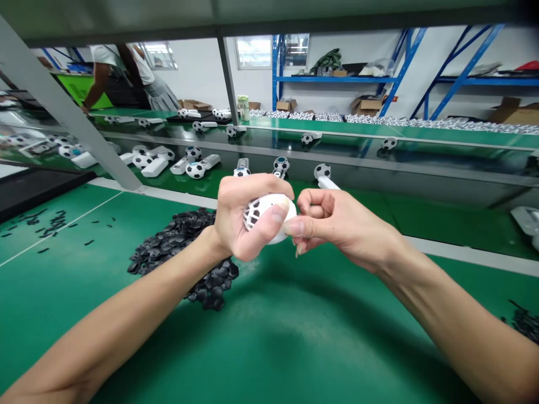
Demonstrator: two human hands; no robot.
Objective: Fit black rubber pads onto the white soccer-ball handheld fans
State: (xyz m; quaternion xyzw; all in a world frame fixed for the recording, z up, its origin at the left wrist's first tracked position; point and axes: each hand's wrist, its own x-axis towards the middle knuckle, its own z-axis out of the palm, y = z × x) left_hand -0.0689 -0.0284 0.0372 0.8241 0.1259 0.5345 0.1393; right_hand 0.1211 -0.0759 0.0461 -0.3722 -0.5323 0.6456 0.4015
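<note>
Left forearm [130,308] overlaps black heap [172,241] | post [78,112] beyond | ball [269,204] held

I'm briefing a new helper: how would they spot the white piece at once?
Above the green table, find the left hand. It grips the white piece, the right hand at its edge. The piece is rounded, latticed in black and white at one end, and, unlike the balls farther off, held up in a hand.

Left hand [236,210] grips white piece [268,203]; right hand [341,224] is at its edge. Black parts [170,244] lie heaped on green table [295,353].
</note>
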